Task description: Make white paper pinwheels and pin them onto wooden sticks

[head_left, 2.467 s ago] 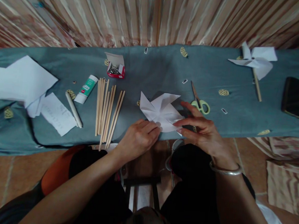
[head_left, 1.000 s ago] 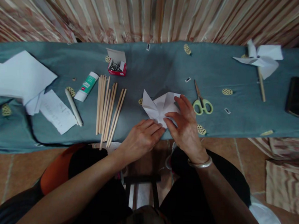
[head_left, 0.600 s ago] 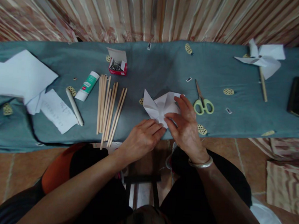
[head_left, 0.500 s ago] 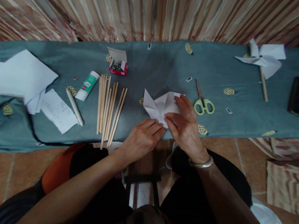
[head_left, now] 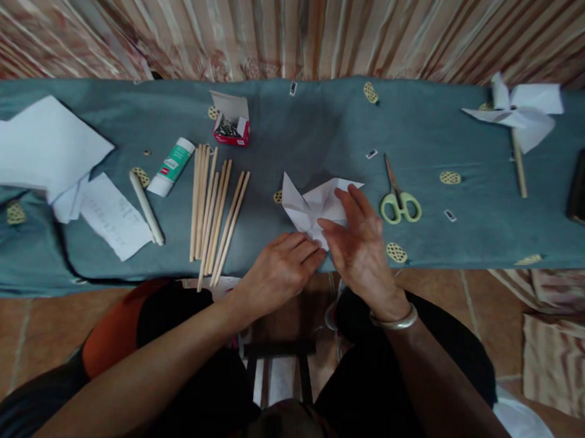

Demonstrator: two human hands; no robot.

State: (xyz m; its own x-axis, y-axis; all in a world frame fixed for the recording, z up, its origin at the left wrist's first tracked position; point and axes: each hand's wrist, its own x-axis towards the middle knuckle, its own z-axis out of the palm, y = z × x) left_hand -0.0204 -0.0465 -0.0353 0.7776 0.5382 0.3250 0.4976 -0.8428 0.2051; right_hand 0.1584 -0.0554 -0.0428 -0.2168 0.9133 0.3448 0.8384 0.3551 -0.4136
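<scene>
Two hands work at a folded white paper (head_left: 306, 210) near the cloth's front edge: the left hand (head_left: 282, 265) pinches its near corner, the right hand (head_left: 358, 240) rests spread fingertips on it

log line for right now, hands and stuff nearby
left hand: on folded paper | right hand: at same paper, fingers apart | nearby: scissors, wooden sticks, open box
</scene>
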